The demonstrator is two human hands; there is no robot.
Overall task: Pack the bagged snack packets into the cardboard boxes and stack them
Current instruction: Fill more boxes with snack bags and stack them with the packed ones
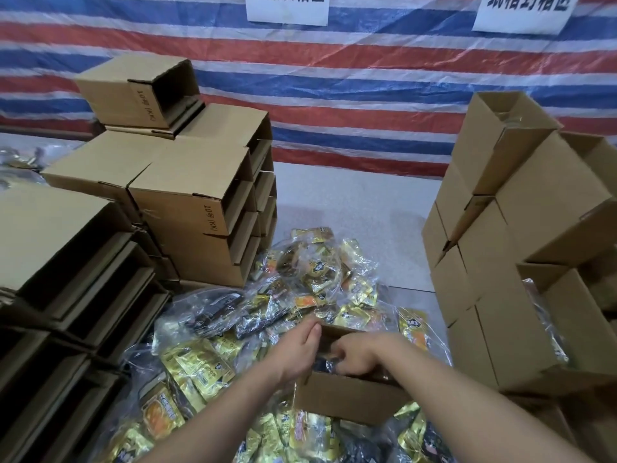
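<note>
An open cardboard box sits on the pile of bagged snack packets, low in the middle of the head view. My left hand lies against the outside of the box's left wall, fingers straight and pointing away from me. My right hand reaches into the box from above, its fingers curled round a dark, shiny bag of snacks inside. Most of that bag is hidden by the hand and the box walls.
Stacks of empty boxes lying on their sides stand at the left and behind them. A stack of boxes rises at the right, one showing a bag inside. Grey floor lies beyond the pile, before a striped tarp.
</note>
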